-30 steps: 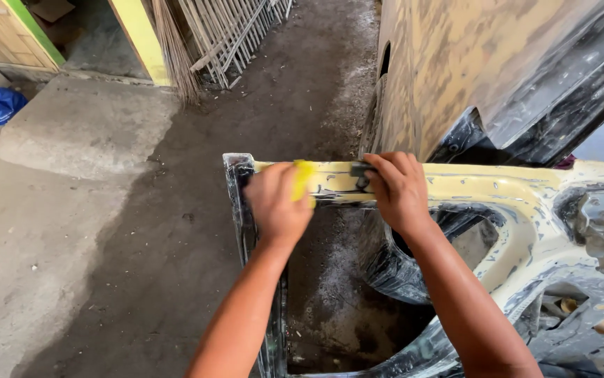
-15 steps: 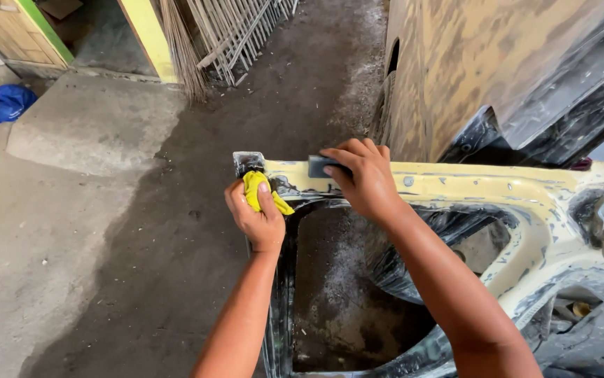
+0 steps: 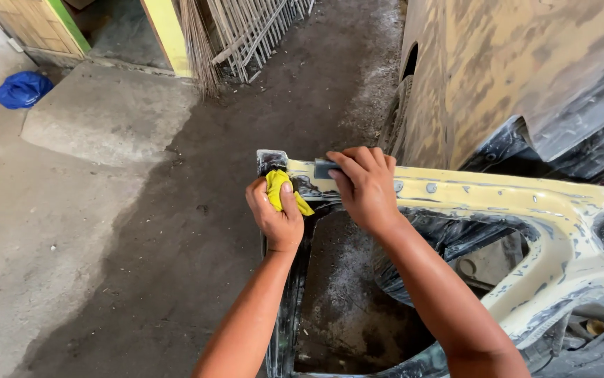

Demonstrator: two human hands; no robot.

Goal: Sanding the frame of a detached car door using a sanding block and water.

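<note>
Both hands work at the near corner of a stripped car body frame point(image 3: 498, 199), seen from the head camera looking down. Left hand point(image 3: 274, 210) is curled shut around a bunched yellow cloth point(image 3: 279, 187), thumb pressed over it so the rag stays wadded against the frame's corner, just left of the other hand. Right hand point(image 3: 366, 185) lies flat on the top rail, fingers point(image 3: 347, 164) folded over a small grey sanding block point(image 3: 324, 168) and pinning it against the pale, filler-coated metal; the flat grip seems meant to keep the block square to the surface. The two hands sit close but do not touch.

Beyond the right hand rises a large sanded vehicle panel point(image 3: 526, 63). Beneath both forearms the frame opens onto dusty concrete floor point(image 3: 176, 231). Far off past the left hand lie a blue bag point(image 3: 23, 89), a raised concrete slab point(image 3: 106, 115) and a leaning metal grate point(image 3: 256, 24).
</note>
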